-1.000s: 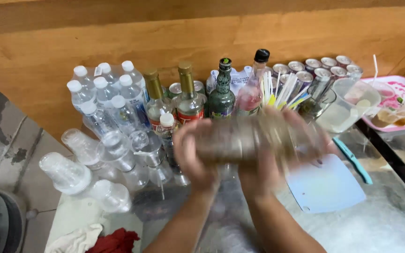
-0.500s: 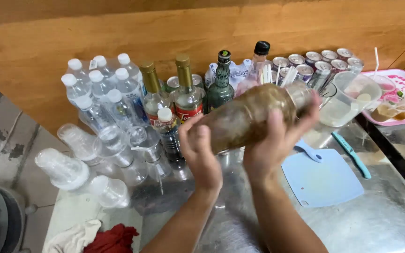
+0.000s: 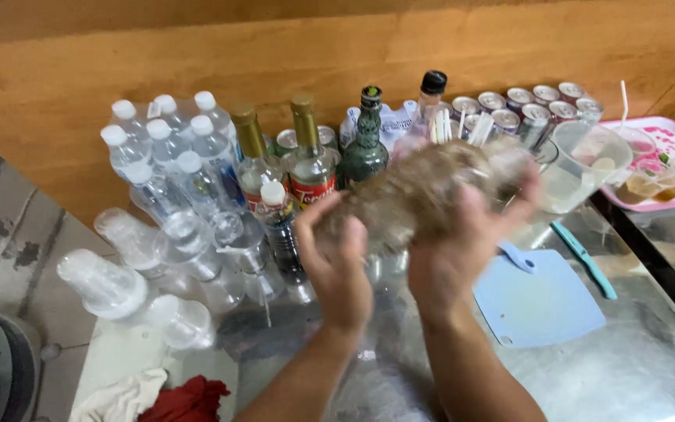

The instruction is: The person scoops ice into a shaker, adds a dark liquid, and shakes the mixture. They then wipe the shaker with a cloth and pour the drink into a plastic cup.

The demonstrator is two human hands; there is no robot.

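Two bare, sleeveless forearms

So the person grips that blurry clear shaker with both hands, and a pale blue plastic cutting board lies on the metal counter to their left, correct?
Not quite. The pale blue plastic cutting board lies to the person's right, not left, as the head view shows. The rest holds: the left hand and right hand both grip the blurry clear shaker above the metal counter.

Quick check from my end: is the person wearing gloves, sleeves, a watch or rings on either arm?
Nothing worn shows. The left hand and right hand are bare, without gloves. Both forearms are uncovered down to the frame's bottom edge, with no sleeve, watch or wristband. No ring is visible, though the fingers are motion-blurred.
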